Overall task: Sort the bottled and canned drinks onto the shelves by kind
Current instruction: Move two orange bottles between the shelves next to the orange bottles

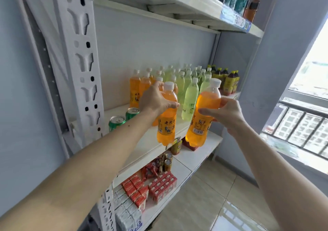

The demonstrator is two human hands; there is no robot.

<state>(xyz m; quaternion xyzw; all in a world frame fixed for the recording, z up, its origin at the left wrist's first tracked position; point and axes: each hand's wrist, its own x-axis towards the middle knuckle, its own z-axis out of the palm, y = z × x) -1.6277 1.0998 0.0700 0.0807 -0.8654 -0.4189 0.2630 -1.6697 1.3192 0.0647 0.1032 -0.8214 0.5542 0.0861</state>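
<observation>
My left hand (pixel 156 98) grips an orange soda bottle (pixel 166 122) with a white cap by its upper body, held in front of the middle shelf (pixel 147 142). My right hand (pixel 226 113) grips a second orange soda bottle (pixel 202 117), tilted slightly, just right of the first. Behind them on the shelf stand several orange bottles (pixel 135 89), then several pale green bottles (pixel 190 97), then dark tea bottles with yellow labels (pixel 229 81). Two green cans (pixel 117 122) sit at the shelf's left front.
A white perforated upright (pixel 83 62) frames the shelf on the left. The top shelf (pixel 204 12) carries more bottles. Lower shelves hold red cartons (pixel 159 186), white cartons (pixel 126 213) and small cans (pixel 167 161). A window with a railing (pixel 301 124) is at right, above a tiled floor.
</observation>
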